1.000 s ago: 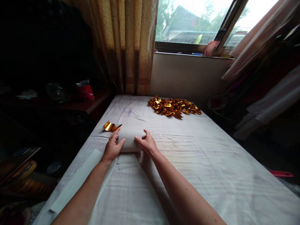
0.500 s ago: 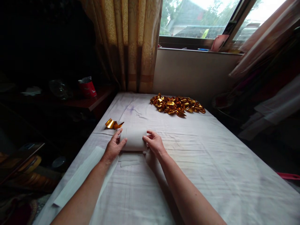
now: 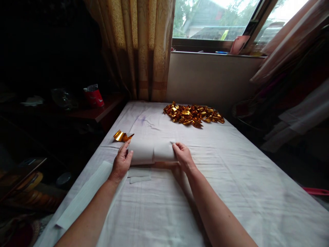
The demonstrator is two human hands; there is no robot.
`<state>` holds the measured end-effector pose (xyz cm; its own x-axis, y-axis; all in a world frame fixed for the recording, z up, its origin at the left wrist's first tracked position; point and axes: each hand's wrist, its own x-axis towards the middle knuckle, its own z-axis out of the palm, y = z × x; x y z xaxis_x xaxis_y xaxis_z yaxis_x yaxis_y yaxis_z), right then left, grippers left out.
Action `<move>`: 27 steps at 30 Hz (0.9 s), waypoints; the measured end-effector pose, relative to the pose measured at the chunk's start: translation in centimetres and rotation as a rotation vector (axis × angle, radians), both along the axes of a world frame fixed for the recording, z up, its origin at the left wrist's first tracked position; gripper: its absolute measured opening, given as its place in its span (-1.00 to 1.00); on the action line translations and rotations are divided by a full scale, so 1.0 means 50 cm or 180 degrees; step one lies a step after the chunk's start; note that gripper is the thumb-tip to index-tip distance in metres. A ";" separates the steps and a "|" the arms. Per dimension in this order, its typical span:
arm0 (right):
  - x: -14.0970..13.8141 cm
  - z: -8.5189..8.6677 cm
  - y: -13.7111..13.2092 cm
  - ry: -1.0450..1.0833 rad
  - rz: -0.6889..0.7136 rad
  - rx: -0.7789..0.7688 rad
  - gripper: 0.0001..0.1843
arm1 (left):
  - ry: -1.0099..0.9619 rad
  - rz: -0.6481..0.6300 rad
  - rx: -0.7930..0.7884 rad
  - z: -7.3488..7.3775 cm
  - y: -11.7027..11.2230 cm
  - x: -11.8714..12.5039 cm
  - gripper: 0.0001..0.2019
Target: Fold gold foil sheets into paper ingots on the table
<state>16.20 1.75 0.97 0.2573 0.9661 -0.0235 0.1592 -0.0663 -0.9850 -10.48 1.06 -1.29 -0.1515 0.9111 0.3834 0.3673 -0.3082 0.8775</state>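
Note:
A curved piece of white paper (image 3: 140, 152) is held above the cloth-covered table. My left hand (image 3: 123, 158) grips its left end, with the thumb in front and the fingers behind. From its right side a second white sheet (image 3: 164, 151) extends, parted from the first by a vertical edge. My right hand (image 3: 183, 154) pinches that sheet's right end between thumb and fingers. Just beyond my left hand lies a shiny gold foil strip (image 3: 120, 136), curled. Small white paper strips (image 3: 140, 179) rest on the cloth below the curved paper.
A pile of folded gold foil pieces (image 3: 194, 115) sits at the table's far end. Long white paper sheets (image 3: 84, 195) lie under my left forearm. At left, a dark side table (image 3: 102, 113) bears a red container (image 3: 94, 96). A curtain (image 3: 138, 51) hangs behind.
My right hand has moved right, drawing a white sheet out from the curved paper. My left hand has shifted slightly left with the curved paper still held.

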 end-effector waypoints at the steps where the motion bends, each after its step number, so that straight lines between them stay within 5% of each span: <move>1: 0.021 0.000 0.001 -0.0112 -0.0078 -0.0019 -0.59 | 0.0161 0.0052 0.0113 -0.002 0.000 -0.001 -0.51; 8: 0.150 -0.003 -0.039 -0.0983 -0.0473 -0.0314 -0.52 | 0.0777 0.0287 0.0353 0.002 -0.004 -0.008 -0.58; 13: 0.182 -0.013 -0.070 -0.1339 0.0011 -0.0425 -0.35 | 0.1625 0.0551 0.1301 0.059 -0.039 0.016 -0.53; 16: 0.184 -0.013 -0.080 -0.1182 0.0403 -0.0479 -0.29 | 0.2374 -0.0176 0.1694 0.093 -0.086 0.079 -0.59; 19: 0.183 -0.011 -0.087 -0.1207 0.0478 -0.0460 -0.28 | 0.2888 -0.1193 0.1652 0.092 -0.122 0.164 -0.56; 23: 0.184 -0.010 -0.093 -0.0993 0.0456 -0.0431 -0.30 | 0.3247 -0.1367 0.1326 0.055 -0.117 0.250 -0.44; 27: 0.184 -0.008 -0.094 -0.0797 0.0403 -0.0566 -0.29 | 0.3250 -0.1646 0.1227 0.039 -0.097 0.276 -0.45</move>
